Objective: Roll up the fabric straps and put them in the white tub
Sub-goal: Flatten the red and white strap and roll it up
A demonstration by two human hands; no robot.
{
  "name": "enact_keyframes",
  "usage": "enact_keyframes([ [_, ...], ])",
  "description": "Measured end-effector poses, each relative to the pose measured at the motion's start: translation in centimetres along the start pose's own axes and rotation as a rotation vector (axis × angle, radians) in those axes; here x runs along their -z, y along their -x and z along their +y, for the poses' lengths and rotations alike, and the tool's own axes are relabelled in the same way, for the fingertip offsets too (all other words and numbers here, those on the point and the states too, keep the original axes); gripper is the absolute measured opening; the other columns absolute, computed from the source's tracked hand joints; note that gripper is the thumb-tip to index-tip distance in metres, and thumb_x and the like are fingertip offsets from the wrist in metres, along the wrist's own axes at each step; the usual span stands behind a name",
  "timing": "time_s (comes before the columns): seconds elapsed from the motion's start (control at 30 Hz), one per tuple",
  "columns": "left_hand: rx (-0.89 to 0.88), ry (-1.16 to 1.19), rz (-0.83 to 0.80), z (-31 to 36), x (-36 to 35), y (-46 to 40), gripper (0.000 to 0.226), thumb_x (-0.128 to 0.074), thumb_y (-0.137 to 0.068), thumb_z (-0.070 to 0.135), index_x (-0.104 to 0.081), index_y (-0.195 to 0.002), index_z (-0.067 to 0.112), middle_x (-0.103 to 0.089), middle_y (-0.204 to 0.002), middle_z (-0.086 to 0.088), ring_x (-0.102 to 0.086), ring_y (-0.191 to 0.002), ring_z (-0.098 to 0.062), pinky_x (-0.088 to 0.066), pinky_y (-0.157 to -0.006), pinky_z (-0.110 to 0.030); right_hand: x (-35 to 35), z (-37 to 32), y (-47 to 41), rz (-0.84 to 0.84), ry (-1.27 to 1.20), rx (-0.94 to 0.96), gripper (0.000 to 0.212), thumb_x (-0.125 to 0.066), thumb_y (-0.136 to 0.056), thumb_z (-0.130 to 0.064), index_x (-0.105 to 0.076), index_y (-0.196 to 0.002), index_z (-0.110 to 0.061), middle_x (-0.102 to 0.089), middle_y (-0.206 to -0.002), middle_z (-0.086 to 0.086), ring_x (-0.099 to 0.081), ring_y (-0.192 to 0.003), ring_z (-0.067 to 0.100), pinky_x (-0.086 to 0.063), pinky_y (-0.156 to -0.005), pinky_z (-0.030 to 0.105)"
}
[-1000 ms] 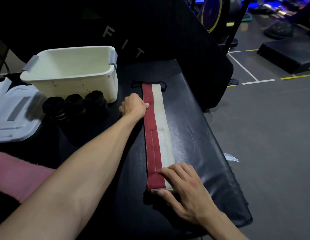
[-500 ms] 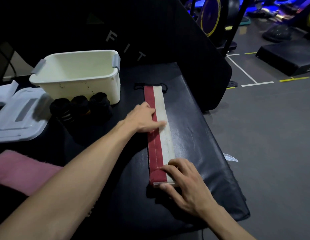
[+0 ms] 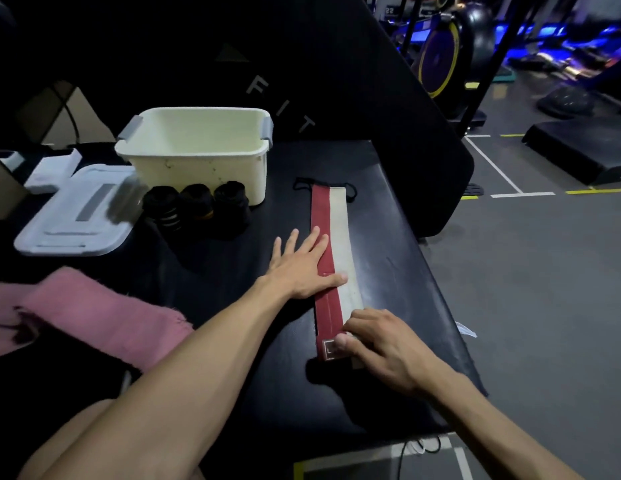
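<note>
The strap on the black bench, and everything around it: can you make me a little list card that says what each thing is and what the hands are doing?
strap: red and white strap, lying flat and straight on the black bench, not rolled yet
left hand: left hand pressed flat on the strap's middle, fingers straight
right hand: right hand pinching the strap's near end
tub: white tub, nothing visible inside
rolls: three dark rolled straps standing in front of the tub
lid: white lid left of the rolls
towel: pink towel at the near left
</note>
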State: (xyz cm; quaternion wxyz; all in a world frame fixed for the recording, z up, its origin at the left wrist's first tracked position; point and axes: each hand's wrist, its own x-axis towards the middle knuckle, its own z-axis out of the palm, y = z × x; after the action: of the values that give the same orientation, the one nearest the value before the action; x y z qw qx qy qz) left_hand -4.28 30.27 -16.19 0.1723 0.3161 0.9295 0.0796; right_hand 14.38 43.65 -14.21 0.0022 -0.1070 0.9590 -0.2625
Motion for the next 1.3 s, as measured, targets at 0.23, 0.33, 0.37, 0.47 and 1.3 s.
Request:
enact_keyframes([
  [0.23,-0.017,0.063,0.112,-0.6,-1.4,0.2,0.104,-0.032,-0.081,0.092,-0.002,-0.163,0.036,0.013,-0.17,0.014,0.017,-0.156,-0.023,0.012,-0.125,-0.053,-0.7,0.4,-1.5,0.004,0.033,-0.152,0.05,-0.025,-0.098,-0.063,-0.042,-0.064,-0.03,-0.048,-0.077,-0.012,-0.041,-0.087,0.009,-0.034,-0.082,0.035],
  [0.33,-0.025,0.064,0.129,-0.8,-1.6,0.0,0.105,-0.031,-0.079,0.094,-0.003,-0.163,0.037,0.011,-0.17,0.015,0.016,-0.157,-0.022,0.013,-0.124,-0.052,-0.9,0.8,-1.6,-0.001,0.08,-0.206,0.055,-0.019,-0.094,-0.068,-0.056,-0.074,-0.032,-0.043,-0.097,-0.013,-0.036,-0.099,0.011,-0.03,-0.091,0.036],
  [0.37,-0.027,0.062,0.128,-0.8,-1.6,0.0,0.105,-0.031,-0.078,0.095,-0.004,-0.163,0.037,0.011,-0.17,0.015,0.015,-0.157,-0.022,0.013,-0.124,-0.053,-1.0,0.9,-1.5,0.0,0.087,-0.221,0.055,-0.019,-0.093,-0.069,-0.058,-0.079,-0.033,-0.042,-0.101,-0.013,-0.035,-0.101,0.011,-0.028,-0.093,0.035],
  [0.47,-0.03,0.064,0.123,-0.8,-1.3,-0.3,0.106,-0.035,-0.078,0.094,-0.007,-0.163,0.037,0.007,-0.17,0.015,0.012,-0.157,-0.024,0.011,-0.125,-0.054,-1.3,0.9,-1.6,0.025,0.072,-0.249,0.046,-0.022,-0.091,-0.07,-0.056,-0.102,-0.041,-0.04,-0.107,-0.014,-0.033,-0.104,0.01,-0.026,-0.096,0.036],
  [1.3,-0.384,0.059,0.711,-0.3,-3.3,-0.8,0.035,-0.053,-0.09,0.058,-0.08,-0.089,0.037,-0.071,-0.098,0.015,-0.063,-0.094,-0.017,-0.047,-0.089,-0.034,-1.6,0.7,-0.7,0.112,0.618,0.129,0.06,-0.05,-0.085,-0.056,-0.058,-0.131,-0.019,-0.062,-0.11,-0.006,-0.062,-0.103,0.017,-0.044,-0.095,0.034],
])
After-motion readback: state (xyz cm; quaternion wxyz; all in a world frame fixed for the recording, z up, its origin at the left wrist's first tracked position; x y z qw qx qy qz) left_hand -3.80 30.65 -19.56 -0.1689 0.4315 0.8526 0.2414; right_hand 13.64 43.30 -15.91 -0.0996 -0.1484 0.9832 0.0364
